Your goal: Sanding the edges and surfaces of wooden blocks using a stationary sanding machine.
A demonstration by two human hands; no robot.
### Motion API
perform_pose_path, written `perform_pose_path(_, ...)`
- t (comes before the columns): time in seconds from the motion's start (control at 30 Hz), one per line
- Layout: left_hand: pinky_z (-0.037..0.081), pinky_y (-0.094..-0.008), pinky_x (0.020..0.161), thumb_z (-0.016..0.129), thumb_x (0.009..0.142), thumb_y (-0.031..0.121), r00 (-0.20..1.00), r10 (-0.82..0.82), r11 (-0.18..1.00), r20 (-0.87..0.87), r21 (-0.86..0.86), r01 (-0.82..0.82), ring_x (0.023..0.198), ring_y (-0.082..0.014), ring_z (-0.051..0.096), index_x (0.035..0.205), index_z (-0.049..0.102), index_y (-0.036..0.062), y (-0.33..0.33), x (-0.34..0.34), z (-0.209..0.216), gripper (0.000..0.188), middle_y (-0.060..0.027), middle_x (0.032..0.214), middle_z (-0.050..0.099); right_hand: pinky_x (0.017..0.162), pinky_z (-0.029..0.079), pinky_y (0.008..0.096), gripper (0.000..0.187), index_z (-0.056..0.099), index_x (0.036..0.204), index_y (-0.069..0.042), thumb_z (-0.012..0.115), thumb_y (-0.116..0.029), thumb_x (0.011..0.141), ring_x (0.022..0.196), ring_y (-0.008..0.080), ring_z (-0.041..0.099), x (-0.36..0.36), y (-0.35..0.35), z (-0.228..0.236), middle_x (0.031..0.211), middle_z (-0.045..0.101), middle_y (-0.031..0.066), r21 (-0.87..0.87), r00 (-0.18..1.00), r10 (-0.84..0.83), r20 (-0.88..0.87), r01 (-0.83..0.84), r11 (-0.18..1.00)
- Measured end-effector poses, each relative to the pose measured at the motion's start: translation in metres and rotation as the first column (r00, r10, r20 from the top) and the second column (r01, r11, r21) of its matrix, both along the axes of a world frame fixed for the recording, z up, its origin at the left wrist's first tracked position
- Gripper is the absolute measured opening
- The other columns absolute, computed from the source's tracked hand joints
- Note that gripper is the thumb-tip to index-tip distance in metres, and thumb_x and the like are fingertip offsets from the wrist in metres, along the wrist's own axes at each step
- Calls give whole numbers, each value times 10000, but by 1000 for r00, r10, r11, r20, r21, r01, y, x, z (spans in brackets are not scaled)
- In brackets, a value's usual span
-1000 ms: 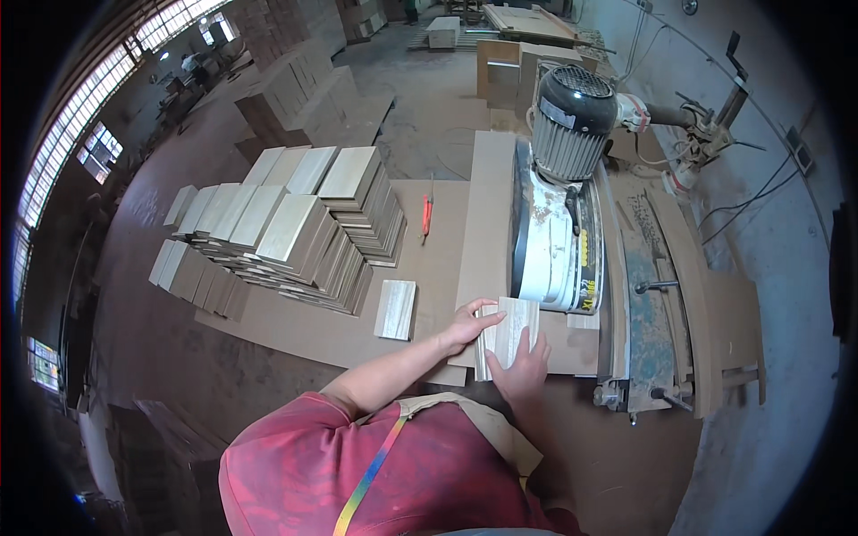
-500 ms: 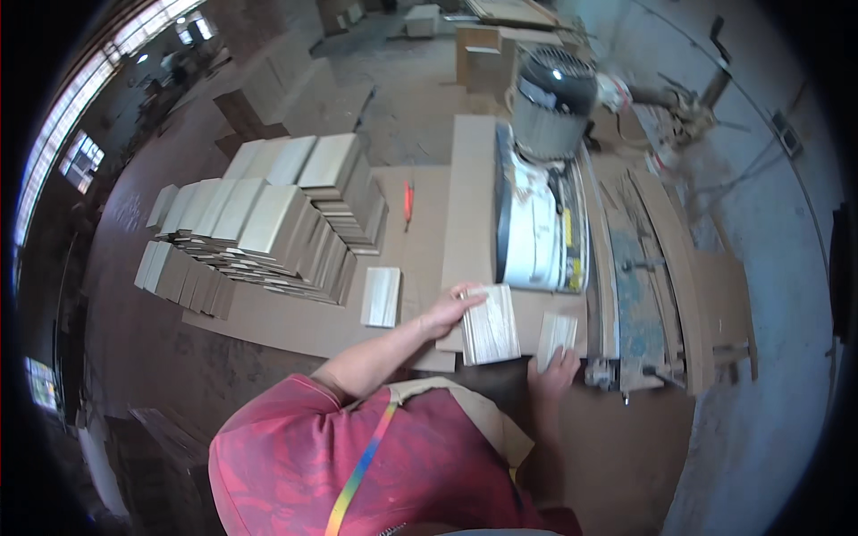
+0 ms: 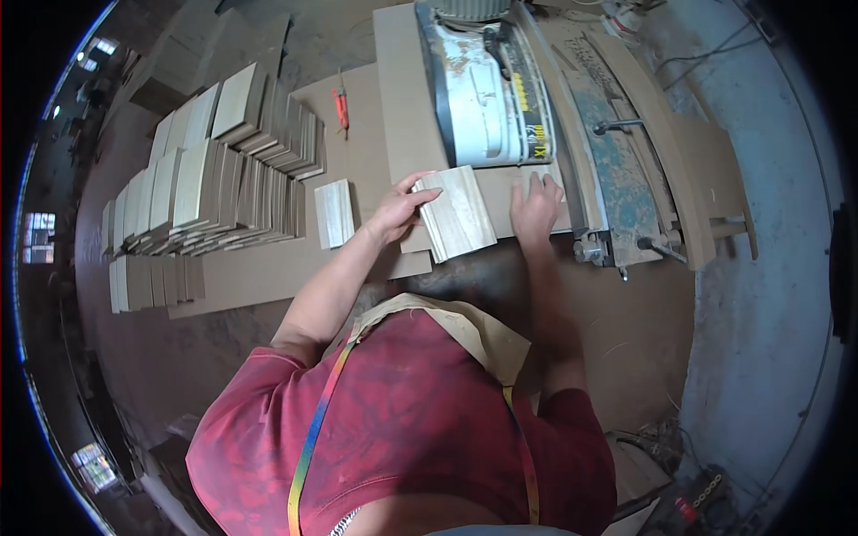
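Observation:
My left hand [image 3: 399,213] is closed on the left edge of a pale wooden board [image 3: 460,214], its thumb lying over the face. The board has grooved long edges and is tilted in front of me. My right hand [image 3: 536,207] is at the front of the white machine [image 3: 487,98], its fingers bent over a smaller pale wooden piece [image 3: 528,173] that they mostly cover. Left of my left hand, another grooved wooden board [image 3: 334,214] lies flat on the cardboard sheet [image 3: 259,275].
Stacks of similar wooden boards [image 3: 201,183] stand on the left. A red-handled tool [image 3: 341,109] lies beyond them. To the right of the machine runs a worn blue-green metal bed [image 3: 613,147] with clamp handles, beside a wall [image 3: 769,223].
The whole view has shifted, so the bench sits higher in the picture. My right hand has moved forward over the small piece, covering more of it. The left hand keeps its board.

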State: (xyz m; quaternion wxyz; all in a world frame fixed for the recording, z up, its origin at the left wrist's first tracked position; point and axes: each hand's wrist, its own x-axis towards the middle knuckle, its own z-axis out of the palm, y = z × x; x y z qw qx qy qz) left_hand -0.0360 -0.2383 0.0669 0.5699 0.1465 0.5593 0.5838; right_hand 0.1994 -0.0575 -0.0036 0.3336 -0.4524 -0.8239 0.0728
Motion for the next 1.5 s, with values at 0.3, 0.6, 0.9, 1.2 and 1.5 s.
perform_pose_path(0.3, 614, -292, 793, 815, 1033, 167, 992, 123, 992, -20, -5, -123, 965, -184, 728, 1486, 655, 67, 8, 18, -14, 491, -130, 1206, 745, 955, 564, 526, 679, 653, 1353, 35, 882, -287, 800, 1113, 467, 641, -21, -117, 79, 1323, 628, 280, -108, 950, 302, -85, -310, 945)
perform_pose_path(0.6, 626, -289, 827, 791, 1054, 152, 998, 59, 998, 9, 27, -59, 1012, -174, 735, 1499, 645, 66, 5, 12, -5, 477, -131, 1234, 739, 1048, 562, 513, 602, 691, 1325, 51, 849, -225, 814, 1218, 473, 631, 61, -67, 34, 1321, 655, 275, -15, 997, 50, -65, -51, 999)
perform_pose_path(0.9, 664, -359, 936, 788, 992, 18, 997, 74, 997, -11, 31, -74, 1072, -235, 771, 1464, 657, 20, 10, 14, -30, 490, -147, 1263, 766, 1156, 503, 519, 478, 703, 1369, 100, 715, -189, 988, 1339, 479, 590, 35, 16, -53, 1412, 652, 308, 159, 993, 4, 121, -23, 987)
perform_pose_path(1.2, 623, -288, 834, 757, 1092, 270, 942, 81, 996, -327, -14, -91, 1039, -175, 741, 1533, 614, 45, 21, 27, -75, 515, -128, 1250, 750, 1017, 563, 535, 632, 693, 1370, 80, 841, -335, 918, 1184, 491, 642, -18, -95, 50, 1394, 631, 317, -188, 929, 368, 31, -356, 915)
perform_pose_path(1.5, 591, -302, 758, 364, 1188, 635, 993, 45, 999, -110, -6, -46, 1000, -170, 700, 1529, 625, 129, 30, 29, -33, 664, -119, 1298, 699, 1012, 564, 527, 667, 691, 1379, 75, 889, -267, 841, 1175, 483, 646, -10, -97, 42, 1424, 615, 322, -144, 918, 384, -99, -395, 907)
